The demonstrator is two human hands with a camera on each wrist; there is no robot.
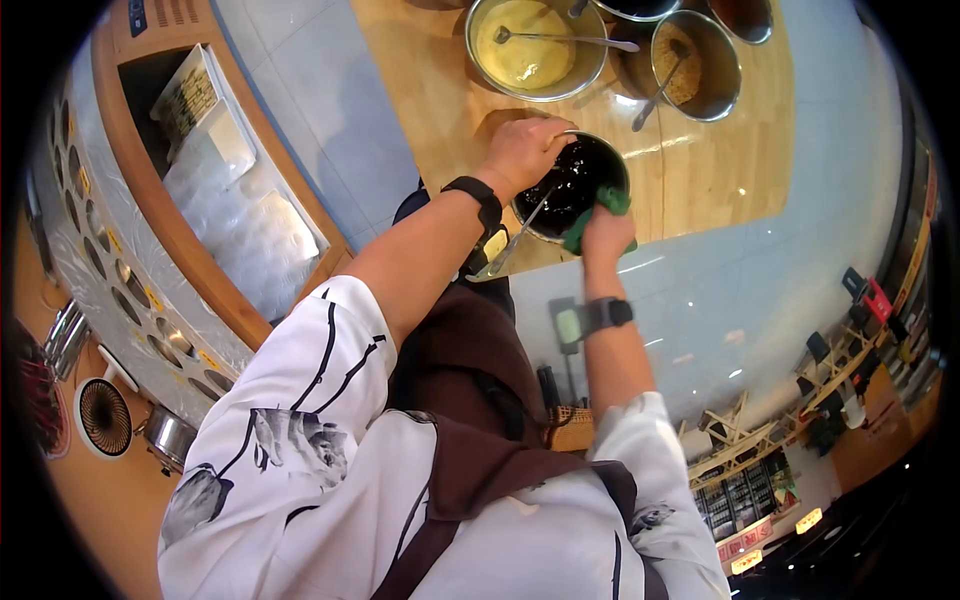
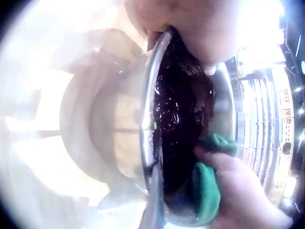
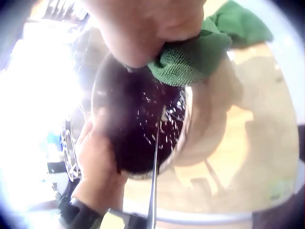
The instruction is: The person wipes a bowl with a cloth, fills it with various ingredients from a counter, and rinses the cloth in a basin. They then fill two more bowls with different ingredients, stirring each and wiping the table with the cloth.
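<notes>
A round metal bowl of dark, glossy liquid is at the near edge of the wooden table. My left hand grips its left rim, thumb reaching over the inside in the left wrist view. My right hand holds a bunched green cloth against the opposite rim, with the cloth partly over the edge. A long-handled metal spoon leans in the bowl, its handle sticking out over the near rim; its lower end is hidden in the liquid.
On the wooden table behind stand a bowl of yellow liquid with a ladle, a pot of tan grainy food with a spoon, and further pots. A wood-edged counter with a recessed compartment stands at left.
</notes>
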